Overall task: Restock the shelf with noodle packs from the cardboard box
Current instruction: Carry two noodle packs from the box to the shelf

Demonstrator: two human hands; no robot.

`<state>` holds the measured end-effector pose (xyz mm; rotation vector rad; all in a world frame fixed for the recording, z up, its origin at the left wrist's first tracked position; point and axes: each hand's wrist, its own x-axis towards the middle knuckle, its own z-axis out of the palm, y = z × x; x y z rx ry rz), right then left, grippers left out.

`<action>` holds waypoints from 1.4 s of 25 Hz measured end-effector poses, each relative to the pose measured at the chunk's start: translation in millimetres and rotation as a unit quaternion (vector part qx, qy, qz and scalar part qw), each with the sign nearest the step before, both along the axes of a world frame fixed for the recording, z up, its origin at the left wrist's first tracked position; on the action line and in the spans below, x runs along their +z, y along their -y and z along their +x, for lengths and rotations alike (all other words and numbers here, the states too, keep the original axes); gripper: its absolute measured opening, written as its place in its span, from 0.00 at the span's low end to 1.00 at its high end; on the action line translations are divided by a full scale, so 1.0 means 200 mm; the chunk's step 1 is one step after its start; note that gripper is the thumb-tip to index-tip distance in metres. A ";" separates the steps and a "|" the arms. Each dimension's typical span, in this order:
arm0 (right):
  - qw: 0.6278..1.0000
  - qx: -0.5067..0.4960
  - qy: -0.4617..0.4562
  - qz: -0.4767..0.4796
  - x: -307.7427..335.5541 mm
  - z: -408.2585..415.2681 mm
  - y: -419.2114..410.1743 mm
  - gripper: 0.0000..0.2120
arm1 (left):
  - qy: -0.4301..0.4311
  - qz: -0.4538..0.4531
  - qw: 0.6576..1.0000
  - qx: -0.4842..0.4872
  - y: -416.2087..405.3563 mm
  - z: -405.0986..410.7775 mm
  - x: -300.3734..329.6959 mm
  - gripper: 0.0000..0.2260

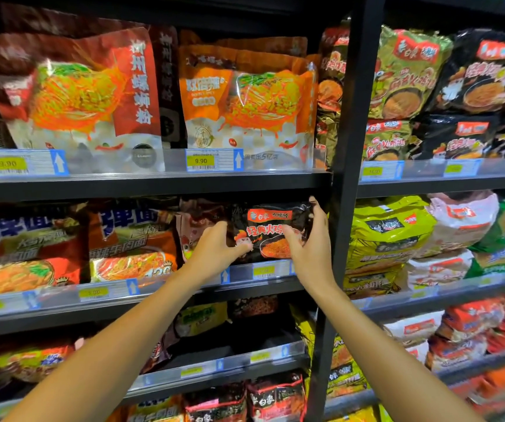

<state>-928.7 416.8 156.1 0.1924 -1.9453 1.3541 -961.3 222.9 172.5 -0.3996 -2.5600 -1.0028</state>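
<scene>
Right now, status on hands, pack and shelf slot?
Left hand and right hand both grip the black noodle pack. Pack upright at second shelf front, right end. Nothing blocking.

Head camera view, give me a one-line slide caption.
Both hands, left hand and right hand, slot a black noodle pack onto the middle shelf.

black shelf (153,185), noodle packs (129,245)

Blurred edges, covered print

The left hand (214,248) covers the left edge of the black plastic noodle pack (271,231); far-left orange packets (16,248) and small yellow price tags (263,271) blur unreadably.
</scene>
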 end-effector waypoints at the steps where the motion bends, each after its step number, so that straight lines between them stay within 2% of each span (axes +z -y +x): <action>1: 1.000 -0.005 -0.015 0.026 -0.02 0.01 0.00 0.37 | -0.005 -0.008 1.000 0.005 0.00 0.00 0.00 0.22; 4: 0.996 -0.039 -0.030 0.077 -0.09 0.03 0.02 0.42 | 0.014 -0.040 0.999 0.007 -0.01 -0.03 -0.01 0.23; 6: 0.990 -0.064 -0.072 0.098 -0.11 0.05 0.03 0.41 | 0.033 -0.057 0.998 0.008 -0.01 -0.04 -0.02 0.23; 9: 0.946 -0.104 -0.180 0.249 -0.18 0.05 0.03 0.25 | 0.053 -0.061 0.997 0.015 -0.01 -0.06 -0.02 0.21; 11: 0.921 -0.106 -0.159 0.339 -0.21 0.02 0.03 0.14 | 0.065 -0.070 0.995 0.017 -0.02 -0.06 -0.01 0.21; 12: 0.916 -0.109 -0.128 0.365 -0.22 0.01 0.03 0.14 | 0.065 -0.078 0.995 0.015 -0.02 -0.05 0.00 0.20; 14: 0.910 -0.121 -0.082 0.389 -0.21 -0.02 0.02 0.17 | 0.049 -0.090 0.995 0.005 0.00 -0.01 -0.01 0.24; 16: 0.906 -0.109 -0.044 0.406 -0.21 -0.05 0.00 0.22 | -0.032 -0.126 0.991 0.028 0.06 0.06 -0.05 0.26; 18: 0.901 -0.066 0.024 0.427 -0.20 -0.09 -0.02 0.27 | -0.132 -0.199 0.969 0.060 0.12 0.12 -0.09 0.24; 19: 0.897 -0.049 0.052 0.437 -0.19 -0.12 -0.03 0.29 | -0.145 -0.247 0.955 0.076 0.14 0.13 -0.11 0.25; 22: 0.882 -0.043 0.110 0.457 -0.10 -0.18 -0.04 0.27 | -0.087 -0.367 0.921 0.097 0.16 0.12 -0.12 0.39; 24: 0.882 -0.049 0.113 0.454 -0.09 -0.16 -0.03 0.28 | -0.066 -0.387 0.916 0.079 0.19 0.11 -0.11 0.42; 27: 0.882 -0.026 0.116 0.457 -0.15 -0.05 -0.03 0.30 | -0.045 -0.365 0.929 0.043 0.29 0.10 -0.11 0.42; 29: 0.868 -0.017 0.133 0.478 -0.15 -0.06 -0.04 0.28 | -0.017 -0.353 0.935 0.020 0.32 0.09 -0.09 0.37; 31: 0.861 -0.025 0.134 0.489 -0.13 -0.10 -0.04 0.32 | 0.000 -0.344 0.939 0.012 0.31 0.09 -0.07 0.33; 35: 0.858 -0.025 0.128 0.497 -0.13 -0.14 -0.05 0.38 | 0.011 -0.334 0.943 0.003 0.31 0.11 -0.07 0.35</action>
